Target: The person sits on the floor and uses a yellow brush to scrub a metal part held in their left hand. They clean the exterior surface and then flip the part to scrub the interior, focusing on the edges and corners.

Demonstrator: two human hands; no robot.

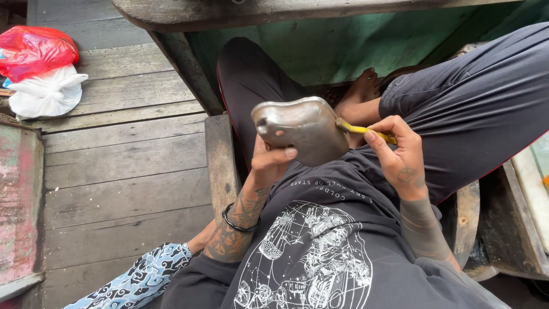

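Now left hand [269, 163] grips metal piece [300, 129]; right hand [397, 154] pinches yellow tool [360, 130] against it

Weathered grey plank floor [120, 166] running leftward, boards laid horizontally. A worn wooden beam [274, 11] crosses the top edge, with a slanted post [186, 71] beneath it. Behind stands a green painted wall [343, 48] (paint faded and scuffed). Red and white plastic bags [43, 71] lie at the floor's upper left corner. Soft daylight.
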